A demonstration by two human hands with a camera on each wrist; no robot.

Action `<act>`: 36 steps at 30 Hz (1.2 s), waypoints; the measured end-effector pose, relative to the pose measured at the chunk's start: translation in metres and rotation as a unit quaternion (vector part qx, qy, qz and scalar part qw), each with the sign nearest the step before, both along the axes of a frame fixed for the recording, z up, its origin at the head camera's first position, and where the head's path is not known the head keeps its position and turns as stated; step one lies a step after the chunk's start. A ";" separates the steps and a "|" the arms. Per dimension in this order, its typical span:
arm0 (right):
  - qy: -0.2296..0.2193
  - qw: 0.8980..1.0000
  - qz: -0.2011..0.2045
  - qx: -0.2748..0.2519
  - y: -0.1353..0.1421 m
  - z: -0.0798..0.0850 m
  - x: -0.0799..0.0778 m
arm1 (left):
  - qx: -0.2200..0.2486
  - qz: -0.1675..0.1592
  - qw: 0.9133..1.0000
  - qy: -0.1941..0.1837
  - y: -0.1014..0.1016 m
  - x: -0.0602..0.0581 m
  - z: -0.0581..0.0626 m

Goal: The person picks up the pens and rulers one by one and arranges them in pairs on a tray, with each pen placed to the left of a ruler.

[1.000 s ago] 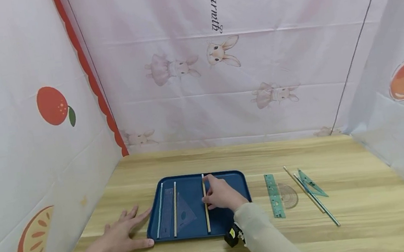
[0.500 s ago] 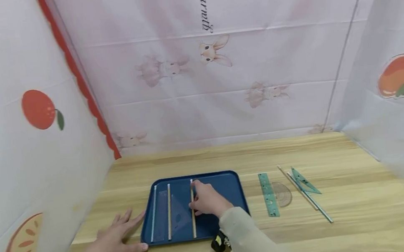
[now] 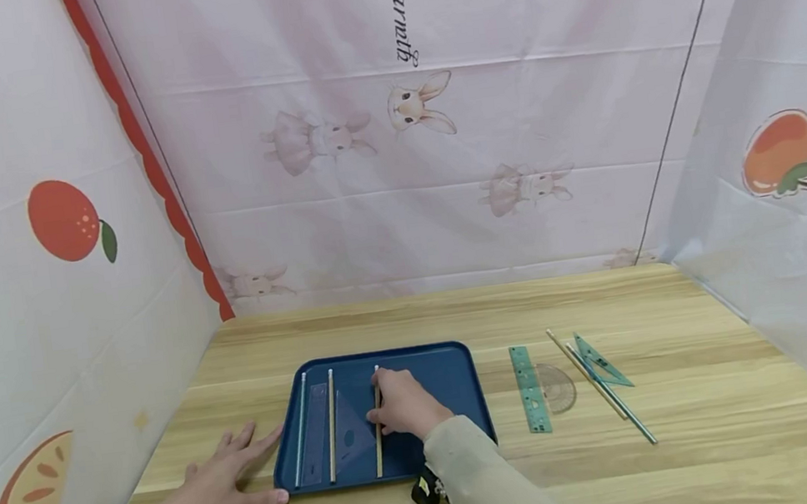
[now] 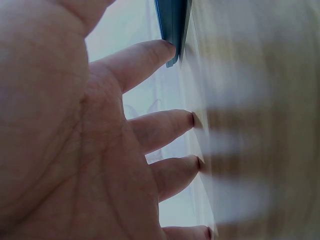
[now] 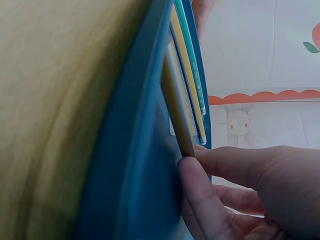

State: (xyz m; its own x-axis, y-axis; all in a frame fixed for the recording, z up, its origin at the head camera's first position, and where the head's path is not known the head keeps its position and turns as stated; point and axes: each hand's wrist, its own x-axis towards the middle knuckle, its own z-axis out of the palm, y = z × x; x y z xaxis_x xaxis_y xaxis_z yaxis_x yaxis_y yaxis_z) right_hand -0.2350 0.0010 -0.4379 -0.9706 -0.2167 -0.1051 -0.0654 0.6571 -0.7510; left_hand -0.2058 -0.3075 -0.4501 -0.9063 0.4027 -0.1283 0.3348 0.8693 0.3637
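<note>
My right hand [image 3: 409, 407] pinches a yellow pencil [image 3: 379, 452] between thumb and fingers over the blue tray [image 3: 435, 359]; the right wrist view shows this pencil [image 5: 177, 102] standing slightly tilted. To its left in the tray lie a clear set square [image 3: 351, 439], another yellow pencil [image 3: 331, 429], a clear ruler [image 3: 315, 435] and, outermost, a green pencil [image 3: 300, 433]. My left hand [image 3: 209, 490] rests with spread fingers on the table, thumb and index finger at the tray's left edge. In the left wrist view a fingertip [image 4: 167, 49] touches the tray's side [image 4: 172, 25].
Right of the tray lie a green ruler [image 3: 530, 388] and a clear protractor [image 3: 559, 388]. Farther right, a yellow pencil [image 3: 562, 346] and a green pencil [image 3: 640, 425] cross beside a green set square [image 3: 606, 363]. Printed cloth walls [image 3: 341, 234] surround the wooden table [image 3: 606, 298].
My right hand has shifted the pinched pencil left across the tray, closer to the set square and the other yellow pencil. My left hand stays at the tray's edge. The head view has turned slightly right.
</note>
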 end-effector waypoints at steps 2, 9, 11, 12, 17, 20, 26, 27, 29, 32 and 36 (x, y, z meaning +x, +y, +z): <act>0.001 1.000 0.000 0.002 -0.001 0.000 0.000 | 0.000 0.000 1.000 0.000 0.000 0.000 0.000; 0.001 1.000 0.005 0.004 0.000 0.000 -0.002 | 0.001 -0.001 1.000 0.001 0.000 0.002 0.002; -0.001 1.000 0.004 0.007 0.000 0.000 -0.002 | 0.001 0.000 1.000 0.004 0.000 0.002 0.002; 0.000 1.000 0.004 0.009 0.000 0.000 -0.003 | 0.001 0.000 1.000 0.005 0.000 0.002 0.002; 0.003 1.000 0.006 0.021 -0.001 0.000 -0.003 | 0.002 -0.002 1.000 0.009 -0.001 0.002 0.002; 0.004 1.000 0.008 0.022 0.001 0.000 -0.002 | 0.004 -0.004 1.000 0.008 -0.001 0.002 0.001; 0.009 0.999 0.016 0.029 0.005 0.002 0.001 | 0.004 -0.003 1.000 0.005 -0.002 0.002 0.000; 0.009 0.999 0.017 0.031 0.006 0.003 0.002 | 0.004 -0.003 1.000 0.006 -0.001 0.003 0.000; 0.009 0.999 0.018 0.030 0.008 0.004 0.002 | 0.004 -0.003 1.000 0.005 -0.001 0.003 0.000; 0.011 0.999 0.024 0.025 0.011 0.006 0.004 | 0.004 -0.001 1.000 0.006 0.000 0.003 0.001; 0.017 0.999 0.034 0.020 0.017 0.008 0.003 | 0.005 -0.002 1.000 0.007 0.000 0.003 0.001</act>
